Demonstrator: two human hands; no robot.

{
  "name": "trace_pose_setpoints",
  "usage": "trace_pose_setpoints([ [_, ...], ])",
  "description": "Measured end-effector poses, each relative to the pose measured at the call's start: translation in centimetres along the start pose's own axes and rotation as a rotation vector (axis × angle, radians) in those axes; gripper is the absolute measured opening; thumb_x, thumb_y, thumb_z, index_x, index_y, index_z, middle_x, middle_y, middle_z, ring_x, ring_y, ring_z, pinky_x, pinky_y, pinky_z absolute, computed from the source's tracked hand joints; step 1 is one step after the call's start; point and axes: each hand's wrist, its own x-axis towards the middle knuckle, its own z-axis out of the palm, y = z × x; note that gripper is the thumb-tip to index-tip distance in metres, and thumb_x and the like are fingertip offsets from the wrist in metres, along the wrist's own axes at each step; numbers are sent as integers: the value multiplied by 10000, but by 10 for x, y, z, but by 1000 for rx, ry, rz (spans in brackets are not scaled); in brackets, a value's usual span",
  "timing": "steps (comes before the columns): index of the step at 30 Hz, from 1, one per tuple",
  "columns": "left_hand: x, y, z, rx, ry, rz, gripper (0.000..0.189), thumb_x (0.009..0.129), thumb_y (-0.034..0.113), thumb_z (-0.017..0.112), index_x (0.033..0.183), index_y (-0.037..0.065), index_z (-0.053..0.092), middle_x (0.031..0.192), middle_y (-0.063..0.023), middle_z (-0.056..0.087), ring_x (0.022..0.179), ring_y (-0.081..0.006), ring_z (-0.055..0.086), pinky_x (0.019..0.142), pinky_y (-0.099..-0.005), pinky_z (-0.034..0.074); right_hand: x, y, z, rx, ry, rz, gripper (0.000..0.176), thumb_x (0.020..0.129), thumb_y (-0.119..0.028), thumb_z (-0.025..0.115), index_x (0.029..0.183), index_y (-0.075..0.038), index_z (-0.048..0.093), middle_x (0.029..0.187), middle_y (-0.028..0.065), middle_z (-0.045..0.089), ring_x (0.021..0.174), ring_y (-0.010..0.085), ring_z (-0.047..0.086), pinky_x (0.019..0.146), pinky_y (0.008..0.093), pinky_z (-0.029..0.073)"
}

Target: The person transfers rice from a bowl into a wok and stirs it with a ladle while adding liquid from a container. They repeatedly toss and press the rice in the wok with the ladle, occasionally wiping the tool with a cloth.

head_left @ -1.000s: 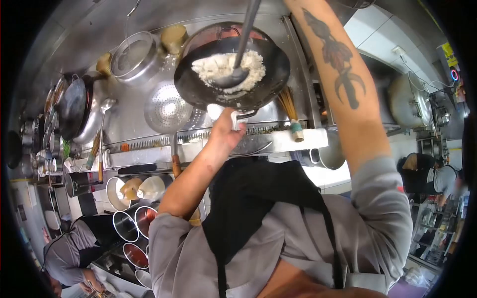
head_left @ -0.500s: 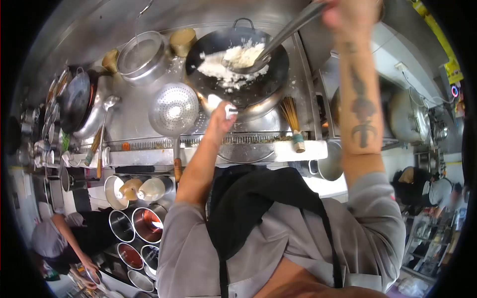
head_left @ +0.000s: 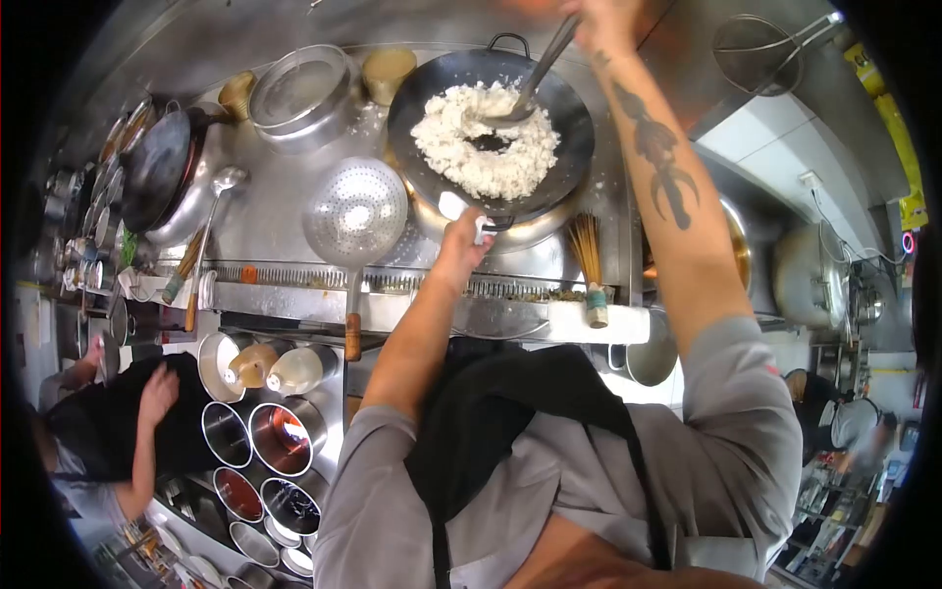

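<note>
Rice (head_left: 525,172) now spread in wide ring in wok (head_left: 571,113), bare patch at middle; half a second ago, tighter heap. Suggests stirring has loosened and evened it out. Left hand (head_left: 461,245) closed on wok's near handle (head_left: 503,225), cloth (head_left: 452,205) between. Right hand (head_left: 605,22) wrapped round upper end of ladle (head_left: 543,77); blurred near top edge, finger detail can't be told. Ladle bowl at rice, depth unclear. Cloth and fingers hide part of near handle.
</note>
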Motion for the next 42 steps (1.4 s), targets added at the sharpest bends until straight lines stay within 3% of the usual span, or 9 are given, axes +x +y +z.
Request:
trace_pose_setpoints([
  [4,1,-1,-2,5,21,-29,93,840,126,542,896,64,504,735,-75,545,609,-164,531,412,-261,367,-27,-75,-4,260,-152,-144,179,876,-183,636,769,-77,539,545,-13,485,401,93,445,362,220,356],
  [7,-13,3,6,23,65,-28,88,838,119,545,887,61,500,728,-77,540,603,-166,530,403,-255,358,-57,15,23,99,-301,322,173,863,-186,619,751,-88,531,507,-15,443,387,105,433,351,241,331],
  [14,1,-6,0,-44,21,-14,92,840,115,549,889,59,494,717,-76,539,578,-163,530,385,-259,362,-39,-19,54,76,-348,86,230,828,-95,614,667,-110,451,512,-9,449,373,99,413,337,273,327],
  [16,-4,-9,1,-58,44,-23,99,835,116,551,891,59,494,703,-77,539,565,-166,533,385,-260,371,-50,54,60,165,-460,165,192,843,-60,585,712,-113,455,533,-1,454,389,96,417,339,266,329],
  [21,6,-13,4,-59,46,-23,109,825,113,554,904,60,499,720,-82,543,588,-167,539,398,-254,372,-55,-41,63,133,-750,216,220,845,-102,621,682,-40,488,558,27,488,437,101,457,419,253,372],
  [25,-3,-11,8,-17,68,-3,127,816,108,562,917,60,503,771,-75,546,660,-166,544,421,-255,363,-87,56,39,-85,-329,55,213,874,-132,611,704,-65,501,595,6,512,457,95,466,448,248,402],
  [31,9,-15,-3,-36,4,-53,134,814,108,567,924,81,496,796,-71,539,662,-164,526,425,-253,364,-6,-26,-36,50,-697,133,135,879,-98,581,759,-58,534,598,21,539,498,102,523,522,272,464],
  [36,-6,-3,17,-35,48,-74,114,824,124,560,908,96,488,762,-57,535,615,-167,518,401,-249,359,-47,41,-42,43,-375,44,158,862,-68,595,727,-33,521,586,38,537,494,134,534,534,297,481],
  [42,7,-12,2,-39,-6,-97,148,821,149,589,933,96,508,837,-73,548,663,-167,524,414,-251,374,-74,-89,-66,48,-396,-1,149,874,-69,554,743,-54,484,575,15,450,440,123,428,468,311,409],
])
